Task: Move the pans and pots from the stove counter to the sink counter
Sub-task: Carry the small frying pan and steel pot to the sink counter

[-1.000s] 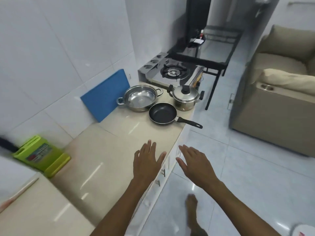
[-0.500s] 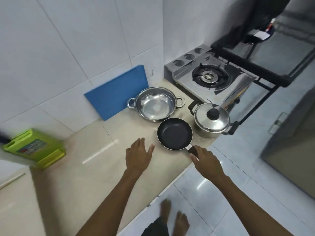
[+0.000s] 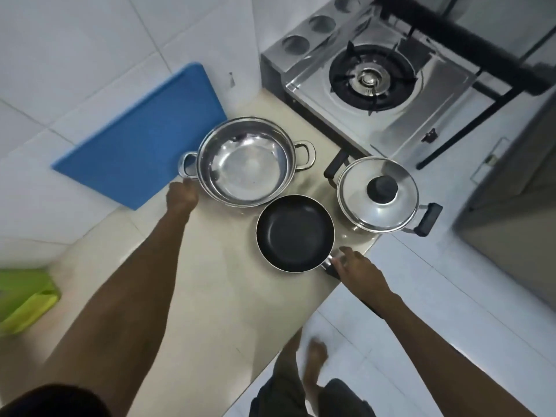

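Observation:
Three pieces of cookware stand on the beige counter [image 3: 210, 296] beside the stove. The open steel pot [image 3: 245, 161] has two loop handles. The black frying pan [image 3: 294, 233] sits in front of it. The lidded steel pot [image 3: 377, 195] with black handles is at the right, near the counter's edge. My left hand [image 3: 182, 195] is curled against the open pot's left handle, with its fingers hidden. My right hand [image 3: 355, 267] lies over the frying pan's handle and closes around it.
A single-burner gas stove [image 3: 370, 76] sits just beyond the pots on a black stand. A blue cutting board [image 3: 138, 139] leans on the tiled wall behind the open pot. A green object [image 3: 24, 299] lies at the far left. The tiled floor and my feet are below right.
I have stepped closer, so the view now looks straight down. My left hand has reached from the bare counter to the open pot's left handle. My right hand has settled over the frying pan handle.

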Demonstrator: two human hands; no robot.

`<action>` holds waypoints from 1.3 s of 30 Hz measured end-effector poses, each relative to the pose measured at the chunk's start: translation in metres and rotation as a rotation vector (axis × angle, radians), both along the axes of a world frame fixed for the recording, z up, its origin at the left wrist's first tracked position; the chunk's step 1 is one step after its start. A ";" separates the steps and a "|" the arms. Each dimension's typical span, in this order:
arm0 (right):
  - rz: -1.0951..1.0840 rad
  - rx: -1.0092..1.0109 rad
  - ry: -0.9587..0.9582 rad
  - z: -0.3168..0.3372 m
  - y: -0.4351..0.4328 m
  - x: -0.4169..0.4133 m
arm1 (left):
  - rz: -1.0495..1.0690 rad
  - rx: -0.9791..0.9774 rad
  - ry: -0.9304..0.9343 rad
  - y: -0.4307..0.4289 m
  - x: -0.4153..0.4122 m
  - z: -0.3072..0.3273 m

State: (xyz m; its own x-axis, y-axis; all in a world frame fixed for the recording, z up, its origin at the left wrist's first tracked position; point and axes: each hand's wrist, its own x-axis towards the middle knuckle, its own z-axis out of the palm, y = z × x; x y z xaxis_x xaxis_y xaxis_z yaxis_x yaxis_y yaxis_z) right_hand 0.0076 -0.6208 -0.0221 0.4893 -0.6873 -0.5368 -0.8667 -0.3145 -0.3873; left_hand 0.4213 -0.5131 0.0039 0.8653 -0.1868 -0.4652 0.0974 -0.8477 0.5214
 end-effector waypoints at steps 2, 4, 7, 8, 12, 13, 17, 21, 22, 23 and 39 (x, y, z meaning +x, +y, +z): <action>-0.020 0.012 0.009 -0.003 -0.002 -0.002 | 0.090 -0.098 0.052 -0.008 0.020 -0.009; -0.033 0.028 0.028 -0.005 -0.004 -0.006 | 0.160 -0.238 0.141 -0.016 0.031 -0.016; -0.061 0.095 0.019 -0.008 -0.006 -0.012 | 0.331 -0.414 0.271 -0.020 0.036 -0.018; -0.072 0.111 0.010 -0.009 -0.007 -0.015 | 0.360 -0.464 0.314 -0.018 0.037 -0.019; -0.068 0.146 -0.024 -0.015 -0.008 -0.027 | 0.401 -0.566 0.429 -0.006 0.035 -0.026; -0.065 0.165 -0.032 -0.017 -0.008 -0.030 | 0.412 -0.575 0.446 -0.002 0.032 -0.027; -0.062 0.273 -0.102 -0.027 -0.004 -0.039 | 0.459 -0.601 0.485 0.015 0.008 -0.031; -0.088 0.326 -0.159 -0.031 0.007 -0.045 | 0.443 -0.620 0.548 0.035 -0.019 -0.034; -0.118 0.339 -0.178 -0.031 0.011 -0.048 | 0.431 -0.639 0.573 0.041 -0.026 -0.033; -0.155 0.349 -0.200 -0.031 0.015 -0.050 | 0.417 -0.662 0.603 0.047 -0.033 -0.032; -0.394 0.276 -0.433 -0.017 0.076 -0.078 | 0.662 -0.953 0.656 0.123 -0.208 -0.016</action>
